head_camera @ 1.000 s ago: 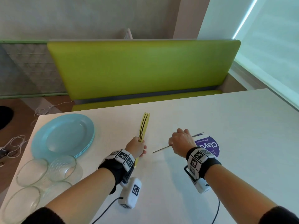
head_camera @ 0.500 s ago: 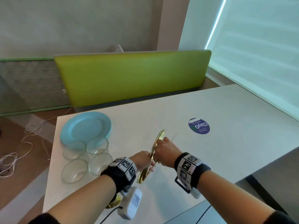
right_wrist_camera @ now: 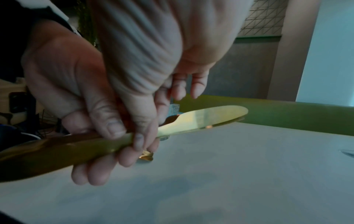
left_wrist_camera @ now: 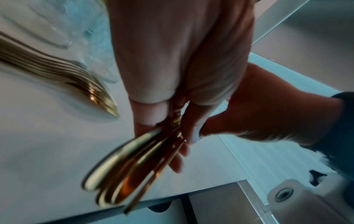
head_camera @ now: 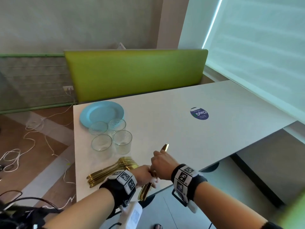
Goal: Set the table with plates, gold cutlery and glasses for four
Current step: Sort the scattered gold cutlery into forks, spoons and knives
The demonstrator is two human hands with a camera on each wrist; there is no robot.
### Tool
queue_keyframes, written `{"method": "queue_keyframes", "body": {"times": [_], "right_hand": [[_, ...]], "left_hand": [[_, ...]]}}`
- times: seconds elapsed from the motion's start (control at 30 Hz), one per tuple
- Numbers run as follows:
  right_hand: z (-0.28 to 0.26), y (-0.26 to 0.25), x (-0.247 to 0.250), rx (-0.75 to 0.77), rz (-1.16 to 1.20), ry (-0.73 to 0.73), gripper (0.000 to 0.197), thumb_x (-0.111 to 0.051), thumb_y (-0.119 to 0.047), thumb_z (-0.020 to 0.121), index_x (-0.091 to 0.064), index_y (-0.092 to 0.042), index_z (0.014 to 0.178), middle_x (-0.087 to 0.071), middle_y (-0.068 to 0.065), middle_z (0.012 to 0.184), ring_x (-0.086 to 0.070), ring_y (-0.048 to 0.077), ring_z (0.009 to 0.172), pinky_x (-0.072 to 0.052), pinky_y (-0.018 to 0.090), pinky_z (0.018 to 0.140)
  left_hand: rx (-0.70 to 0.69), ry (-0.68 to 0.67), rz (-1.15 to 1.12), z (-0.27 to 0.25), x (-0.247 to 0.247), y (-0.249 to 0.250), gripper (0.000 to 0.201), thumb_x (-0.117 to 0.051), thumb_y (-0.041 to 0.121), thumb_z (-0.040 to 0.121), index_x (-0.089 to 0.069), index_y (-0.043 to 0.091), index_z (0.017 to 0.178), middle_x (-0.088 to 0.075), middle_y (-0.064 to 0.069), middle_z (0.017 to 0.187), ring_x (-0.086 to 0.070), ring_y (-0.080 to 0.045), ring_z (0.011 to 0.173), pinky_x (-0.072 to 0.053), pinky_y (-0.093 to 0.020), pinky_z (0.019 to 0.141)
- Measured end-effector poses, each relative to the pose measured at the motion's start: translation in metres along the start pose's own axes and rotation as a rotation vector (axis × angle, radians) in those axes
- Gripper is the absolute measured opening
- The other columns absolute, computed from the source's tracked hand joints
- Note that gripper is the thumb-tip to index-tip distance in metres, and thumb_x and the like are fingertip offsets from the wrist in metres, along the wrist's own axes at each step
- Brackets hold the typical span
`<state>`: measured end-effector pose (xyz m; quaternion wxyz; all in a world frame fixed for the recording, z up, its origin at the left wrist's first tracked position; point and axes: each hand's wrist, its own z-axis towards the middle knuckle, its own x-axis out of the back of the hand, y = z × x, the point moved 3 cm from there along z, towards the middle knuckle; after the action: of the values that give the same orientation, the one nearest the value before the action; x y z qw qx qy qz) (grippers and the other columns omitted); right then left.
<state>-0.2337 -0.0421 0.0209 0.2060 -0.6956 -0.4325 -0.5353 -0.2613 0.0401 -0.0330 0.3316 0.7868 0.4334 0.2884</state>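
Note:
A bundle of gold knives (head_camera: 165, 147) is held over the table's near edge, blades pointing away from me. My left hand (head_camera: 148, 177) grips the handles (left_wrist_camera: 122, 171), which stick out past the edge. My right hand (head_camera: 158, 162) pinches the same knives (right_wrist_camera: 203, 118) just behind the blades, thumb on top (right_wrist_camera: 141, 133). A pile of gold forks (head_camera: 112, 170) lies on the table left of my hands. Beyond it stand several clear glasses (head_camera: 123, 141) and a stack of light blue plates (head_camera: 101, 112).
The white table (head_camera: 198, 142) carries a round purple sticker (head_camera: 199, 113) toward the right. A green bench back (head_camera: 135, 73) runs along the far side. White cables (head_camera: 33, 142) lie on the floor to the left. A window blind fills the right.
My hands have drawn back to the near edge and come together on the knives. A second ago the right hand held one knife apart from the left hand's bundle.

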Motion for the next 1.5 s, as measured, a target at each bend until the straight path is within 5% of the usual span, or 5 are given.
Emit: {"method": "queue_keyframes", "body": {"times": [0.4, 0.57, 0.67, 1.3, 1.5], "right_hand": [[0.002, -0.024, -0.022, -0.010, 0.147, 0.064, 0.022, -0.058, -0.022, 0.087, -0.069, -0.015, 0.105, -0.068, 0.007, 0.105, -0.052, 0.025, 0.106, -0.039, 0.036, 0.091], [-0.005, -0.007, -0.024, -0.114, 0.220, 0.073, 0.024, -0.053, -0.024, 0.091, -0.068, -0.016, 0.107, -0.065, 0.005, 0.114, -0.048, 0.023, 0.115, -0.036, 0.032, 0.094], [-0.010, 0.003, -0.028, -0.171, 0.234, 0.069, 0.025, -0.050, -0.025, 0.092, -0.067, -0.017, 0.109, -0.064, 0.005, 0.115, -0.048, 0.022, 0.116, -0.037, 0.030, 0.095], [-0.004, 0.023, -0.031, -0.323, 0.283, 0.066, 0.023, -0.051, -0.023, 0.092, -0.068, -0.019, 0.108, -0.064, 0.002, 0.115, -0.048, 0.018, 0.117, -0.043, 0.029, 0.092], [-0.003, 0.033, -0.033, -0.364, 0.292, 0.043, 0.021, -0.053, -0.023, 0.092, -0.068, -0.021, 0.106, -0.063, 0.002, 0.115, -0.051, 0.018, 0.115, -0.043, 0.027, 0.092]], "left_hand": [[0.064, 0.121, 0.280, -0.018, 0.010, -0.035, 0.023, -0.043, 0.000, 0.088, -0.056, 0.015, 0.077, -0.059, 0.003, 0.077, -0.063, -0.013, 0.074, -0.051, -0.023, 0.066], [0.050, 0.245, 0.727, -0.035, 0.030, -0.049, 0.059, -0.035, -0.002, 0.093, -0.030, 0.019, 0.148, -0.042, -0.011, 0.145, -0.045, -0.026, 0.131, -0.037, -0.026, 0.104], [-0.079, 0.293, 0.713, -0.040, 0.040, -0.069, 0.074, -0.032, -0.009, 0.088, -0.027, 0.034, 0.148, -0.043, 0.002, 0.144, -0.050, -0.018, 0.127, -0.036, -0.017, 0.102], [-0.002, 0.363, 1.099, -0.042, 0.047, -0.084, 0.041, -0.026, -0.003, 0.097, -0.050, 0.003, 0.130, -0.056, -0.017, 0.129, -0.054, -0.028, 0.119, -0.043, -0.032, 0.096], [-0.064, 0.368, 1.129, -0.047, 0.057, -0.085, 0.075, -0.029, -0.010, 0.092, -0.008, 0.033, 0.151, -0.058, -0.013, 0.121, -0.058, -0.027, 0.111, -0.046, -0.032, 0.092]]}}
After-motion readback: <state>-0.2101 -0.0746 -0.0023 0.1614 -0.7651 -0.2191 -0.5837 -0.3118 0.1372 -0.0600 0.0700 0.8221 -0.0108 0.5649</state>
